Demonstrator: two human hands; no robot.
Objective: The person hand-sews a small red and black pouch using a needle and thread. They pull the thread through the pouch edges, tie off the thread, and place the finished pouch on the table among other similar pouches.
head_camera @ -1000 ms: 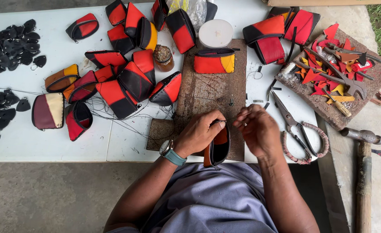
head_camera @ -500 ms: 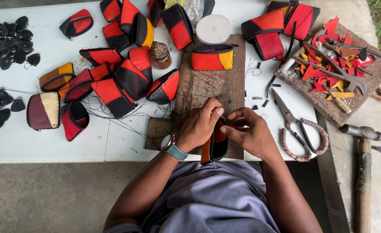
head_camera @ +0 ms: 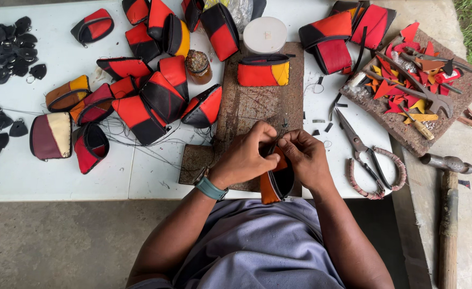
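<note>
Left of the worn brown leather work mat point(head_camera: 246, 107), the white bench point(head_camera: 59, 176) carries a heap of finished red, black and yellow leather pouches point(head_camera: 139, 101). Judged from that heap, much of the batch is already made up. Farther left of the mat lie small black leather tabs point(head_camera: 3, 48), seemingly not yet used.

At the mat's near edge the left hand point(head_camera: 244, 158) and the right hand point(head_camera: 305, 158) meet over one small orange and black leather pouch point(head_camera: 276, 184). It stands on edge between them and hangs partly past the bench edge. Both hands are clenched on it: the left fingers point(head_camera: 265, 136) curl over its top rim, and the right fingers point(head_camera: 289, 143) pinch the same rim just beside them. What they do at the rim is hidden (thread or needle too small to tell). This pouch looks unfinished.

Right of the mat lie wrapped-handle steel scissors point(head_camera: 372, 160), well apart from the hands.
</note>
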